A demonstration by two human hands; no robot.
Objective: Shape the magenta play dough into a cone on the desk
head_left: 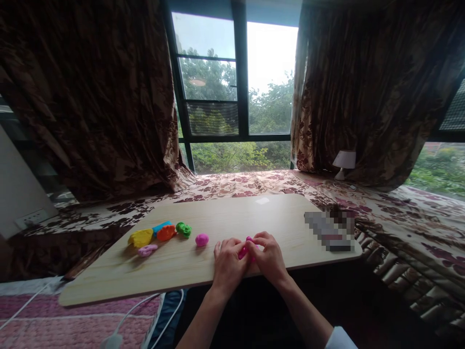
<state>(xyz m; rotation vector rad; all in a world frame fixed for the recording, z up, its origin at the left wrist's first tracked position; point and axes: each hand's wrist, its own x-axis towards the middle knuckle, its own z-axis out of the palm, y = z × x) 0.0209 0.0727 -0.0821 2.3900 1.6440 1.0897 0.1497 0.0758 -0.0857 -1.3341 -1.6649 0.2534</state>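
Both of my hands meet near the front edge of the light wooden table (174, 269), over a piece of bright pink modelling clay (249, 239). My left hand (230, 259) presses its thumb and fingers against the clay from the left. From the other side, my right hand (268, 254) pinches it with bent fingers. Much of the piece is hidden by my fingers. Just left of my left hand lies a round pink clay ball (202, 240), touched by neither hand.
Lumps of yellow (141, 238), blue (161, 227), orange (166, 233), green (183, 230) and light pink clay (147, 250) lie at the table's left. A blurred-out object (330, 231) sits at the right end. Behind stand a small lamp (344, 161) and a window.
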